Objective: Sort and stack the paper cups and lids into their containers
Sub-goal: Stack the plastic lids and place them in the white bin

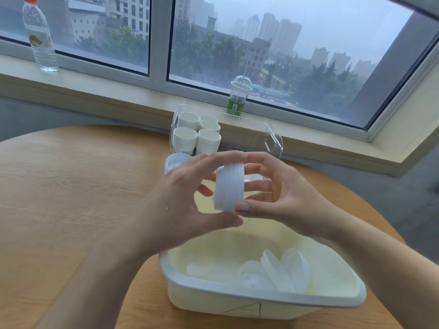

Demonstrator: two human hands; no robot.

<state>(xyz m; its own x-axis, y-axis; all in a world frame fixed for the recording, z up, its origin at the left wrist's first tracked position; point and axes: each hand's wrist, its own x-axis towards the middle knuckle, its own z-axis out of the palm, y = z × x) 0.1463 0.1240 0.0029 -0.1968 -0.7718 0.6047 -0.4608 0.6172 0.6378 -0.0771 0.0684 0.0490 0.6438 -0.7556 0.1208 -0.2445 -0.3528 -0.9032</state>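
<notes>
Both hands hold a small stack of white lids (229, 187) on edge above the cream tub. My left hand (183, 203) grips it from the left, thumb underneath. My right hand (278, 195) pinches it from the right with thumb and fingertips. The cream tub (261, 302), marked "A", holds several loose white lids (273, 271). Behind the hands a clear bin (273, 138) contains several stacks of white paper cups (197, 134). Another white lid (174, 161) shows just behind my left hand's fingers.
The round wooden table (71, 198) carries both containers. On the window sill stand a water bottle (39, 36) at far left and a clear domed drink cup with a green sleeve (238, 96) behind the clear bin.
</notes>
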